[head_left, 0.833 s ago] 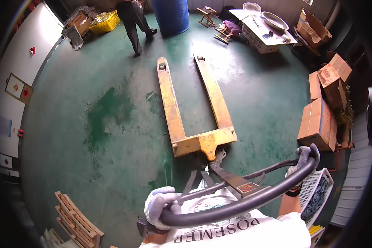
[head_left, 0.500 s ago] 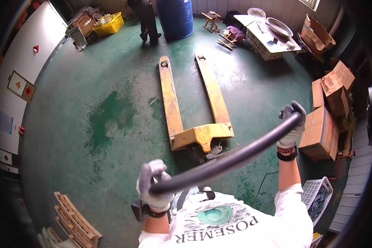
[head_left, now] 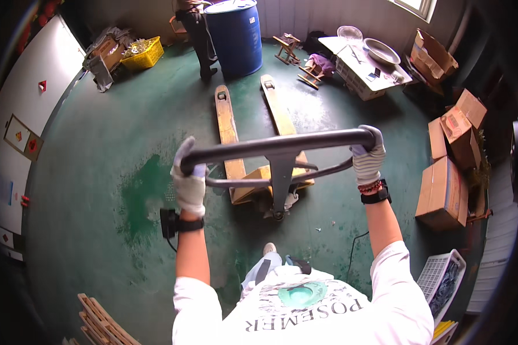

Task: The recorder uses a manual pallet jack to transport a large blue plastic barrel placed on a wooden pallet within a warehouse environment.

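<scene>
In front of me is the black looped handle [head_left: 322, 140] of a yellow pallet jack [head_left: 231, 129], its bar running nearly level from side to side. My left hand [head_left: 190, 181], in a pale glove, is closed around the bar's left end. At the right end my right hand [head_left: 368, 158], in a striped pale glove, grips the bar and the loop's corner. Beyond the handle, the two forks point away from me along the green floor. The handle's stem hides part of the jack's body.
A blue barrel [head_left: 234, 40] stands past the fork tips, with a person [head_left: 198, 37] beside it. Far left is a yellow crate [head_left: 144, 54]; far right, a low white table [head_left: 362, 66]. Cardboard boxes [head_left: 443, 192] and a white basket [head_left: 437, 282] line the right. Wooden pallets [head_left: 101, 322] lie near left.
The handle has swung from a slant to nearly level, its left end rising away from me. My left hand has moved up and left with it; my right hand has shifted left. The view has shifted slightly.
</scene>
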Demonstrator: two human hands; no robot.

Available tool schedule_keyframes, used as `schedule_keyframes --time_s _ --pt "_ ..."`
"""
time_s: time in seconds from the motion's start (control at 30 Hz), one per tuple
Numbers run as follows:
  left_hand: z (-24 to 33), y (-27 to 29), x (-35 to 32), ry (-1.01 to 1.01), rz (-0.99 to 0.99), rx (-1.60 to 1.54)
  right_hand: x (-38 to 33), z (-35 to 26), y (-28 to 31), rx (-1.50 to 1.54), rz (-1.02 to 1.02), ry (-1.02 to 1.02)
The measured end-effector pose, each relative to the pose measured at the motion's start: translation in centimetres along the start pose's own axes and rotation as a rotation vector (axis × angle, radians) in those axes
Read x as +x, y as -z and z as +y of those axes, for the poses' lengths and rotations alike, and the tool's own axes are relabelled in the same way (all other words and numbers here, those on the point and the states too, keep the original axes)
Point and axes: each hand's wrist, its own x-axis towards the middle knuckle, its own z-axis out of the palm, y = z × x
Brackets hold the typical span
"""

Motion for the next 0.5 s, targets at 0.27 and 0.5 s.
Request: schedule_keyframes --time_s 0.27,0.5 --pt "-1.1 -0.4 1.5 0.039 0.025 -0.092 2.6 3.0 -3.2 0.127 -0.086 0.016" --pt "2.3 -2.0 -10.2 -0.058 -0.037 0.03 6.4 6.1 -4.5 0.208 -0.172 -0.15"
